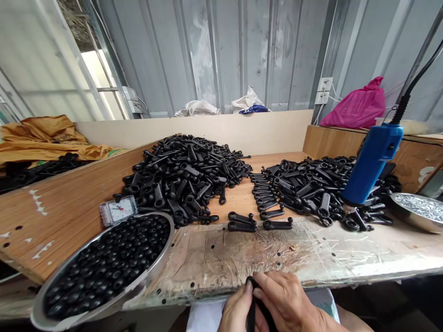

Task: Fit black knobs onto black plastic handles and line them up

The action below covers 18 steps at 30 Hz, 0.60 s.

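Note:
At the bottom middle, close to the bench's front edge, my left hand (236, 308) and my right hand (289, 295) are closed together on a black crank handle (251, 316). Fingers cover much of it, and I cannot tell whether a second black piece is in the grip. Beyond my hands, two crank handles (241, 226) lie side by side, and one more crank handle (278, 224) rests to their right. A row of crank handles (265, 193) runs back from there. To the left, a metal bowl (170, 240) holds many round black knobs (114, 267).
A large heap of black cranks (187, 170) rises at the left, and a lower heap (304, 180) spreads at the right. A blue electric screwdriver (372, 161) hangs over the right heap. A metal bowl of screws (420, 207) stands far right. A small clock (118, 210) leans beside the knob bowl.

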{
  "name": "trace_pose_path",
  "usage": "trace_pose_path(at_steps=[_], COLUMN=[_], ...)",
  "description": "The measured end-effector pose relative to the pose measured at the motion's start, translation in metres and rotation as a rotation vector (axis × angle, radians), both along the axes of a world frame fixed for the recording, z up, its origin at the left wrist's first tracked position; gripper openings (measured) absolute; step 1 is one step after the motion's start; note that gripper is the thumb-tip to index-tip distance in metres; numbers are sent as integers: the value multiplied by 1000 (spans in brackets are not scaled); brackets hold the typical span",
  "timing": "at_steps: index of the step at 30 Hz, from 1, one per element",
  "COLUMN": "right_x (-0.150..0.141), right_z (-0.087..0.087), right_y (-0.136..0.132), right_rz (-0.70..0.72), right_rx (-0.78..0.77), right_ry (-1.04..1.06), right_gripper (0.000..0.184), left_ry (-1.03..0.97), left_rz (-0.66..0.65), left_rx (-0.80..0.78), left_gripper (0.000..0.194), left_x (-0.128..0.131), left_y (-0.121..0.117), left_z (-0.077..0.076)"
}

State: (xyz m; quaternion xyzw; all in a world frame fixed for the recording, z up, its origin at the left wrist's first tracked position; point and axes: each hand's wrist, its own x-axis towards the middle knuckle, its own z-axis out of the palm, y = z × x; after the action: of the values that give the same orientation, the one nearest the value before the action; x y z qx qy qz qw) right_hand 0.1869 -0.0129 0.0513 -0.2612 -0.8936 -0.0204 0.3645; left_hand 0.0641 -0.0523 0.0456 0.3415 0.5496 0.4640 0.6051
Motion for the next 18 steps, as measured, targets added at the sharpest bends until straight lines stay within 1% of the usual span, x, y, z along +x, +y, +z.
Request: trace_pose_path(at_steps=[2,3,5,6,7,8,10,13,16,18], right_x=[0,-1,-3,-5,-7,-11,-19,-31,-37,-41], right_z=[9,13,22,25,28,30,32,34,39,42], right_y=[9,15,29,36,43,50,63,75,76,72], right_rz=[-100,-177,-353,-439,-509,-560,-595,-612,-643,-620], right_rx=[-67,-100,-165,-188,-203,-212,-211,-209,-191,-134], right_ry=[-133,-219,-399,-471,-523,-555,-577,-619,-645,-642], right_gripper=[23,21,18,16,16,16,16,16,17,18], left_ry=[104,199,435,557,666,739,796,784,711,655], left_rz=[-20,12,170,249,313,348,372,446,545,582], left_rx=[10,63,233,315,381,423,469,511,559,588], left_gripper=[61,63,67,67,64,60,54,49,45,42], left_x=[-8,-15,-32,-42,-52,-61,-73,-79,-74,-71], left_y=[8,12,20,24,28,31,37,41,41,40], left_z=[9,13,17,17,14,10,-3,-20,-30,-32])
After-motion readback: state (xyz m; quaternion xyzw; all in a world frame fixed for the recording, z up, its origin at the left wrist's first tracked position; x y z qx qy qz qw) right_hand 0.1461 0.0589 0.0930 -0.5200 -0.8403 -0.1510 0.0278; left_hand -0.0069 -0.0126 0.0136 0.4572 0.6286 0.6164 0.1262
